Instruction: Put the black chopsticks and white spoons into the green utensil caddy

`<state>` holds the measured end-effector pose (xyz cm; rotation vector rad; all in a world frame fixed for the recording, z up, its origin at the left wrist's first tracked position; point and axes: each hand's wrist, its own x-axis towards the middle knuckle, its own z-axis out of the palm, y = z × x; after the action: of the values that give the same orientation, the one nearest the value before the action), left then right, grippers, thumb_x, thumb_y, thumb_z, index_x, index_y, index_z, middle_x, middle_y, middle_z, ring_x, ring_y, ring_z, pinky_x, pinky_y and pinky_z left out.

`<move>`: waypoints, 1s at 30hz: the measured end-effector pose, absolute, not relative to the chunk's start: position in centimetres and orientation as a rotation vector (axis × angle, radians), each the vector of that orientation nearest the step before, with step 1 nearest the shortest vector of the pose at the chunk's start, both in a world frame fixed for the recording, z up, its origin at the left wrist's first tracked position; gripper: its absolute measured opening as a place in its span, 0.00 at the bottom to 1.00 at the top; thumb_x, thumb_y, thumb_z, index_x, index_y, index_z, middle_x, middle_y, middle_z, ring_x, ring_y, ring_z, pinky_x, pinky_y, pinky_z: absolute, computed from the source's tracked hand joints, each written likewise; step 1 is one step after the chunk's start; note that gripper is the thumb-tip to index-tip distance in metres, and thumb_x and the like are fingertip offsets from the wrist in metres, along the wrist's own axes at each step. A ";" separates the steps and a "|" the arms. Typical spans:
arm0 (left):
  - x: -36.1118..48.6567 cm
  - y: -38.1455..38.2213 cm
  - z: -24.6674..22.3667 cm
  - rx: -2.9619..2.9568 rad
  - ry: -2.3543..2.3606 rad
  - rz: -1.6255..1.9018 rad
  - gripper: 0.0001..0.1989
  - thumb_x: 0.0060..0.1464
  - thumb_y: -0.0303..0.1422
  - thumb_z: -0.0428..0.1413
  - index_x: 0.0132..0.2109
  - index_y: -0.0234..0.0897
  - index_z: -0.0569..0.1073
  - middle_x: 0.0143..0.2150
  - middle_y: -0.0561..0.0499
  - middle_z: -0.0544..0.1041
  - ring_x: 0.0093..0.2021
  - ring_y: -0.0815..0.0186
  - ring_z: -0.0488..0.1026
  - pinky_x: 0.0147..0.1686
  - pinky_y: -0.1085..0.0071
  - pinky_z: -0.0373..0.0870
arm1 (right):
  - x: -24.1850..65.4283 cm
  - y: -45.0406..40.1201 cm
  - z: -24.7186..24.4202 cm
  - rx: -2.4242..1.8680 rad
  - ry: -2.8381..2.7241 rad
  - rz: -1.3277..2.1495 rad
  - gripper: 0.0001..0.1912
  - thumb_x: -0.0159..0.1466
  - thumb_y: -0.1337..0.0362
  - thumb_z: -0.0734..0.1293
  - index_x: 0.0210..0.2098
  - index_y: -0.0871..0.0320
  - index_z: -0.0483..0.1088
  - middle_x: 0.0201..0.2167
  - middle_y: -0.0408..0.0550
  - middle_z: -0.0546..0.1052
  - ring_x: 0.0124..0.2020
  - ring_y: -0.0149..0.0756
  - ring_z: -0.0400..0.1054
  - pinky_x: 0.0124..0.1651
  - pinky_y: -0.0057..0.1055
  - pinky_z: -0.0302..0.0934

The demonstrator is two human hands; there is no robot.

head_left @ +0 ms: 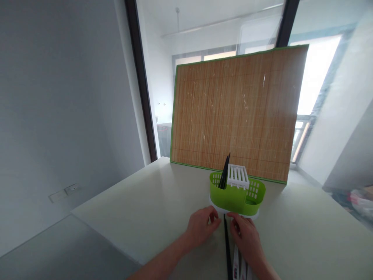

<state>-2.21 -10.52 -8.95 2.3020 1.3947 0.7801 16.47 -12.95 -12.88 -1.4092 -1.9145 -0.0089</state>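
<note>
Left hand (204,224) and right hand (246,236), both loosely curled, fingers parted, before one green basket (230,199)

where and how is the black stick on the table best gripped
Likely best pinched from above and the left, around its visible middle: the black stick is thin and lies flat, its far tip is near the green basket, and white objects and the right hand crowd its right.
</note>
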 end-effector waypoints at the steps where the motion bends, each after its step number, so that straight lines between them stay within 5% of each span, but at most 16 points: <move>1: -2.1 -11.6 -9.8 2.334 1.383 0.679 0.10 0.50 0.42 0.53 0.37 0.41 0.69 0.31 0.56 0.74 0.31 0.69 0.68 0.32 0.74 0.59 | 16.7 -12.9 -13.0 -1.416 -1.880 0.001 0.13 0.62 0.65 0.57 0.44 0.54 0.67 0.30 0.46 0.74 0.33 0.39 0.66 0.39 0.35 0.57; 6: -0.7 -14.7 -11.2 2.492 1.412 0.450 0.20 0.42 0.49 0.56 0.39 0.41 0.70 0.38 0.50 0.72 0.38 0.60 0.68 0.36 0.68 0.63 | 17.2 -12.7 -13.4 -1.444 -1.790 0.014 0.13 0.63 0.61 0.56 0.44 0.54 0.67 0.29 0.46 0.74 0.31 0.39 0.66 0.36 0.35 0.59; 15: -3.5 -12.9 -9.4 2.498 1.822 0.108 0.15 0.43 0.27 0.48 0.39 0.32 0.72 0.38 0.41 0.73 0.37 0.56 0.72 0.35 0.64 0.67 | 16.4 -13.1 -12.8 -1.339 -1.979 0.018 0.10 0.63 0.65 0.57 0.40 0.54 0.69 0.29 0.45 0.74 0.33 0.39 0.66 0.38 0.35 0.58; 19: -6.4 -12.2 -9.0 2.495 1.890 0.003 0.14 0.44 0.25 0.46 0.38 0.30 0.73 0.36 0.39 0.75 0.38 0.56 0.73 0.36 0.64 0.67 | 15.8 -13.5 -12.2 -1.290 -2.036 -0.005 0.10 0.63 0.66 0.57 0.39 0.54 0.69 0.28 0.44 0.73 0.32 0.37 0.66 0.39 0.35 0.56; 26: -8.3 -11.6 -8.8 2.412 1.754 0.193 0.08 0.41 0.31 0.51 0.31 0.35 0.73 0.32 0.45 0.76 0.35 0.60 0.73 0.32 0.70 0.66 | 15.5 -13.5 -12.2 -1.231 -2.104 0.007 0.11 0.63 0.69 0.57 0.42 0.55 0.67 0.29 0.44 0.74 0.31 0.36 0.65 0.40 0.35 0.54; 30: -7.4 -11.4 -7.8 2.201 1.520 0.423 0.05 0.41 0.30 0.51 0.29 0.35 0.70 0.25 0.51 0.74 0.25 0.66 0.72 0.22 0.75 0.62 | 15.4 -13.9 -12.2 -1.222 -2.160 0.161 0.10 0.62 0.65 0.60 0.43 0.55 0.68 0.28 0.43 0.73 0.32 0.35 0.66 0.39 0.33 0.55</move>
<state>-7.45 -11.44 -7.81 2.2008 1.5196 0.4235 15.40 -13.88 -12.17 -1.2222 -2.1597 0.1608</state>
